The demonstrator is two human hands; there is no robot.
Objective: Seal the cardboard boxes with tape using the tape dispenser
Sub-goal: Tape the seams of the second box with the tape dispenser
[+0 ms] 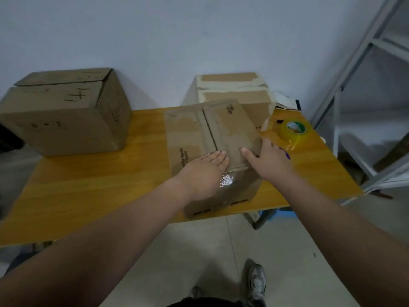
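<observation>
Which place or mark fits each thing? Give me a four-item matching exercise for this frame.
Things: 1 near box; 2 left box; 3 back box; 4 tape roll.
Descriptions: a right end of the table; b beige tape on top; c under the left hand and right hand; d pen marks on top.
Pairs: 1-c; 2-d; 3-b; 4-a.

Bare forearms (132,218), a purple mark (285,154) at the edge of the right hand (271,161), 2 grey trainers (256,282), dark clothing (210,302)
</observation>
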